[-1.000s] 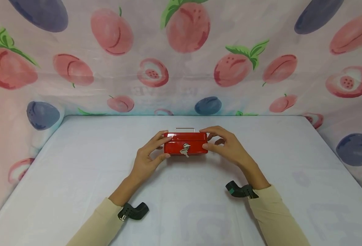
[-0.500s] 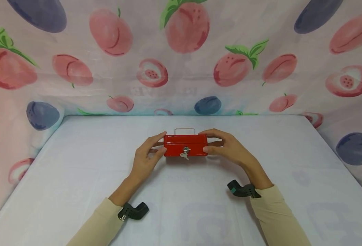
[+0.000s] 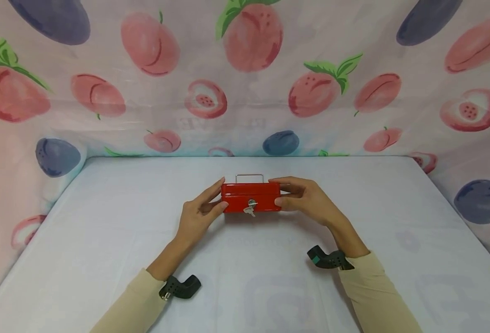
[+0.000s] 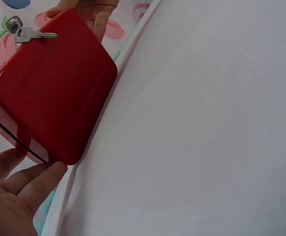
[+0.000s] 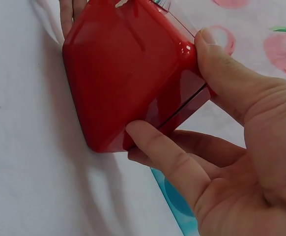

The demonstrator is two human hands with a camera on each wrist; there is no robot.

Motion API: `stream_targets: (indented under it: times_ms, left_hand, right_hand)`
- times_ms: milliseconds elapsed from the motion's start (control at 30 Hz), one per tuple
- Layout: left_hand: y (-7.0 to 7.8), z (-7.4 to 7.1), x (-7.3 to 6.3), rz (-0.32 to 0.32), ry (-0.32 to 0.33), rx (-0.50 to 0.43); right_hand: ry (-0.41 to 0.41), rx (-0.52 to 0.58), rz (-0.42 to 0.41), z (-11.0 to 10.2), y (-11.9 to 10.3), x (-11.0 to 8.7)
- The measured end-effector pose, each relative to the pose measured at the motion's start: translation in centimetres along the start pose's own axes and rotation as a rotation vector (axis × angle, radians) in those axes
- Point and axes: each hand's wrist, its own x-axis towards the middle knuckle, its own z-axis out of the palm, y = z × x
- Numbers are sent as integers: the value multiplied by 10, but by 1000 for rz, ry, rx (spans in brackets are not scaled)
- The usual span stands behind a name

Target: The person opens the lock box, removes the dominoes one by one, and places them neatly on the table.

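A small red cash box (image 3: 251,192) with a wire handle on top is held at its two ends in the head view. Keys (image 3: 249,211) hang from the lock in its front. My left hand (image 3: 197,217) grips the left end, thumb at the front and fingers toward the back. At the other end my right hand (image 3: 307,199) holds it likewise, thumb on the front corner. Both wrist views show the smooth underside of the box (image 4: 59,83), so it is raised off the tabletop. The lid is down; the inside is hidden.
A white-covered table (image 3: 245,277) lies under the hands. Behind it hangs a fruit-print cloth (image 3: 245,92), which also drops along both sides. Black wrist cameras (image 3: 182,286) stick out from the cuffs over the table.
The box has shifted slightly down in the head view. My left index finger has slid off the lid to the back left corner, and the left thumb has moved up onto the front.
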Motion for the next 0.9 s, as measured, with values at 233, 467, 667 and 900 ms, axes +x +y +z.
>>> stream_targets:
  times_ms: [233, 467, 667, 900]
  left_hand:
    - [5, -1, -1, -5, -3, -102]
    - [31, -1, 0, -52, -20, -198]
    - [33, -1, 0, -72, -26, -242]
    - [32, -2, 0, -99, -33, -260]
  right_hand:
    - [32, 0, 11, 1, 0, 1]
    - [47, 21, 16, 3, 2, 0]
    - [62, 26, 10, 5, 3, -1]
    - [84, -6, -21, 7, 3, -1]
